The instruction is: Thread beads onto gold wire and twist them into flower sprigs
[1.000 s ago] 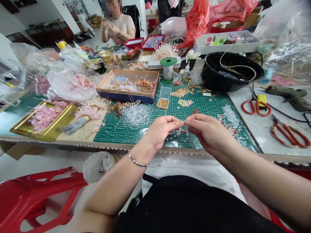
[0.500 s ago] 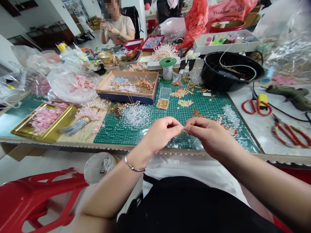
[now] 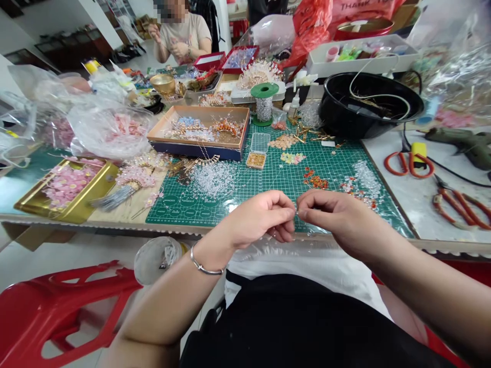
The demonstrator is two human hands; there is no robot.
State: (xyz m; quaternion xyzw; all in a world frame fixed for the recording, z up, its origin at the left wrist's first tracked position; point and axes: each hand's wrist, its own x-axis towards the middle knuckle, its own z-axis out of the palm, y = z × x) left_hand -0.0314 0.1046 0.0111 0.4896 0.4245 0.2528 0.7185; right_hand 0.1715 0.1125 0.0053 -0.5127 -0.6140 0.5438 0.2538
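Note:
My left hand (image 3: pixel 259 220) and my right hand (image 3: pixel 337 220) meet fingertip to fingertip over the near edge of the green cutting mat (image 3: pixel 268 179). Both pinch a tiny piece, perhaps a bead on thin wire, too small to name. A silver bangle (image 3: pixel 203 266) circles my left wrist. On the mat lie a heap of clear beads (image 3: pixel 213 179), small red beads (image 3: pixel 316 180) and a little clear box of gold beads (image 3: pixel 258 159).
A cardboard tray of beaded ornaments (image 3: pixel 201 130), a gold tin of pink flowers (image 3: pixel 67 186), a green wire spool (image 3: pixel 264 105) and a black bowl (image 3: pixel 370 105) stand around. Orange scissors (image 3: pixel 408 164), pliers (image 3: pixel 458 207) and a glue gun (image 3: pixel 462 143) lie right. Another person (image 3: pixel 180 38) works across the table. A red chair (image 3: pixel 57 306) stands left.
Both hands have sunk slightly toward me and the table's near edge, still pinched together. The view has tipped a little, uncovering the red beads on the mat.

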